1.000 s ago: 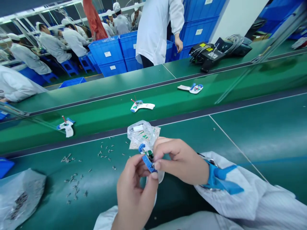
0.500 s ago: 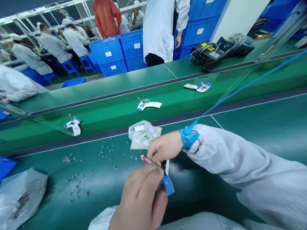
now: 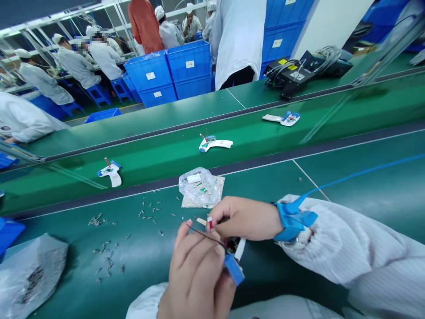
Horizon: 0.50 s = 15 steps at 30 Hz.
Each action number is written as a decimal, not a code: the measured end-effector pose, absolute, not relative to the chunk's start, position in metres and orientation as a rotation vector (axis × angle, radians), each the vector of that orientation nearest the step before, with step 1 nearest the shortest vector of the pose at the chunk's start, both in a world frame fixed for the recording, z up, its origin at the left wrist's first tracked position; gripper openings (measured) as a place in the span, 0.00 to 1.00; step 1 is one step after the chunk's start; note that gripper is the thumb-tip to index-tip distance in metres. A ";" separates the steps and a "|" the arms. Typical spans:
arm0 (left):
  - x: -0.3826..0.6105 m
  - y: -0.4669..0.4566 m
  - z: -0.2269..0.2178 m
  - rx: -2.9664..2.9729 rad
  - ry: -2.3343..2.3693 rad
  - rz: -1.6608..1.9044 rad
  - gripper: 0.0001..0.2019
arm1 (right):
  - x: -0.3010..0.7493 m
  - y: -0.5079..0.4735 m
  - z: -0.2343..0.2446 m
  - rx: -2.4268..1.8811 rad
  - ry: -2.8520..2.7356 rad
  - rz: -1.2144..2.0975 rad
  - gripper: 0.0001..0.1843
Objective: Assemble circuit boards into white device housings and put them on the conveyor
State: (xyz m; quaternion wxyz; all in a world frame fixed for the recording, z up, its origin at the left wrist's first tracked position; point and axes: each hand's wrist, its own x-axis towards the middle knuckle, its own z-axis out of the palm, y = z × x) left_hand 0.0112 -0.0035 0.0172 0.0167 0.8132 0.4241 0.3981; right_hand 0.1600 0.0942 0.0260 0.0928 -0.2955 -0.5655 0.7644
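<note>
Jutting rightward from the left hand (image 3: pixel 198 270) clasping it, a blue-and-white part (image 3: pixel 234 269) sits lower centre; the right hand (image 3: pixel 247 218) pinches a red lead (image 3: pixel 210 223).

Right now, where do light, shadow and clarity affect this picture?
Head view: pale sheen on the dark-green tabletop, left of the bare left hand; also head view: dark shadow below the bare right hand, whitish highlights on the crumpled clear plastic bag, and blocky pixelation over part of the white-coated background workers.
</note>
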 end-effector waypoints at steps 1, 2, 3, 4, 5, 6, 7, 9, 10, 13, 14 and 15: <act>0.012 -0.004 0.013 2.399 1.368 1.349 0.18 | 0.160 0.093 0.029 -0.910 -1.678 2.200 0.11; 0.014 -0.003 0.008 2.224 1.419 1.460 0.18 | 0.160 0.091 0.032 -0.952 -1.705 2.104 0.11; 0.017 -0.003 0.004 2.009 1.461 1.555 0.18 | 0.160 0.090 0.035 -0.991 -1.753 1.982 0.12; 0.020 -0.001 0.000 1.769 1.484 1.624 0.18 | 0.160 0.089 0.038 -1.018 -1.814 1.832 0.13; 0.023 0.001 -0.002 1.531 1.474 1.665 0.17 | 0.159 0.087 0.040 -1.037 -1.875 1.648 0.14; 0.027 0.003 -0.004 1.320 1.429 1.683 0.16 | 0.158 0.086 0.041 -1.049 -1.925 1.441 0.15; 0.031 0.007 -0.004 1.147 1.362 1.691 0.14 | 0.157 0.084 0.042 -1.056 -1.954 1.231 0.16; 0.039 0.014 -0.003 0.888 1.220 1.705 0.12 | 0.154 0.079 0.040 -1.062 -1.944 0.875 0.15; 0.042 0.018 -0.001 0.796 1.163 1.707 0.12 | 0.152 0.076 0.038 -1.063 -1.918 0.758 0.14; 0.047 0.026 0.002 0.649 1.074 1.661 0.12 | 0.149 0.069 0.032 -1.038 -1.832 0.635 0.11; 0.047 0.027 0.003 0.651 1.064 1.636 0.12 | 0.149 0.068 0.032 -1.025 -1.800 0.639 0.10; 0.047 0.028 0.003 0.676 1.067 1.616 0.12 | 0.150 0.067 0.032 -1.010 -1.770 0.657 0.10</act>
